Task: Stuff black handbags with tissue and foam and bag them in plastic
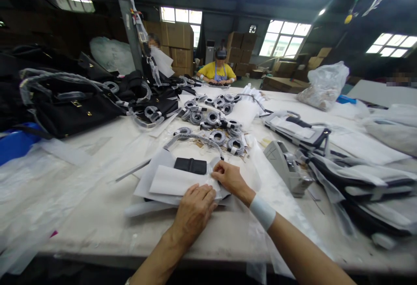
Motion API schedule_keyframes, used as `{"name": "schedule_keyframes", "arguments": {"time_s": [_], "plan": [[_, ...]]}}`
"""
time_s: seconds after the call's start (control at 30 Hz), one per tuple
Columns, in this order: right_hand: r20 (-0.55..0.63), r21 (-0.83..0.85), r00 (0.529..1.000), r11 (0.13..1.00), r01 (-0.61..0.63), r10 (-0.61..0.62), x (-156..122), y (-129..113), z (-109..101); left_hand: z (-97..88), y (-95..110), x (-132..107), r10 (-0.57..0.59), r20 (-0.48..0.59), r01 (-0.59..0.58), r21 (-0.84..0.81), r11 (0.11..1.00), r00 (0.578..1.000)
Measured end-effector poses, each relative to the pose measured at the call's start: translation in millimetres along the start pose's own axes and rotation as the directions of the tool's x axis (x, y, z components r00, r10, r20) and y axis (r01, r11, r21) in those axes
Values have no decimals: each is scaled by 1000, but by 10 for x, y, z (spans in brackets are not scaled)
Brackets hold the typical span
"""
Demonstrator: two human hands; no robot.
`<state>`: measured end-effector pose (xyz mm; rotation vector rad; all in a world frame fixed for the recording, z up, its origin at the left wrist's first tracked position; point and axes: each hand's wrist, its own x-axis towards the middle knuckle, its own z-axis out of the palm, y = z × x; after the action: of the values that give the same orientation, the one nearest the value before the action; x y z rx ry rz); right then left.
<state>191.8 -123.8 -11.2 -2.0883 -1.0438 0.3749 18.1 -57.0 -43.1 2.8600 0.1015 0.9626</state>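
In front of me lies a black handbag, mostly covered by white wrapping paper (174,181). Its black flap (190,165) shows at the top, and its handle (198,138), wrapped in clear film, arches behind. My left hand (197,204) lies flat on the paper at the front, fingers stretched out. At the bag's right side, my right hand (230,180) is closed in a pinch beside the flap. What its fingertips hold is too small to make out. A grey tape dispenser (286,167) stands to the right of this hand.
Coiled, film-wrapped straps (213,117) are heaped behind the bag. Black handbags (76,109) crowd the left; paper-wrapped bags (368,185) lie at the right. A clear plastic bag (325,86) stands farther back. Across the table sits a person in a yellow top (216,72).
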Motion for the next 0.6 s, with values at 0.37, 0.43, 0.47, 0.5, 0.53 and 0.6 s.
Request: {"name": "schedule_keyframes", "arguments": {"time_s": [0.37,0.43,0.47,0.5,0.53,0.6], "plan": [[-588,4,769,951,-309,252,-800,961,-2185,32,-73,-26,83,-122,-76,60,995,989],[-552,20,762,919,-395,339,-860,1116,-2350,48,-95,-20,107,-150,-95,80,992,983],[-517,40,770,910,-413,373,-859,1174,-2369,51,-103,-16,117,-160,-104,89,991,980],[-477,66,783,904,-422,400,-839,1221,-2356,51,-109,-11,127,-169,-111,98,989,977],[-432,97,794,897,-431,428,-804,1258,-2323,47,-114,-7,137,-177,-119,107,987,975],[-349,166,806,878,-449,479,-709,1308,-2233,34,-118,2,149,-191,-128,120,984,970]]}}
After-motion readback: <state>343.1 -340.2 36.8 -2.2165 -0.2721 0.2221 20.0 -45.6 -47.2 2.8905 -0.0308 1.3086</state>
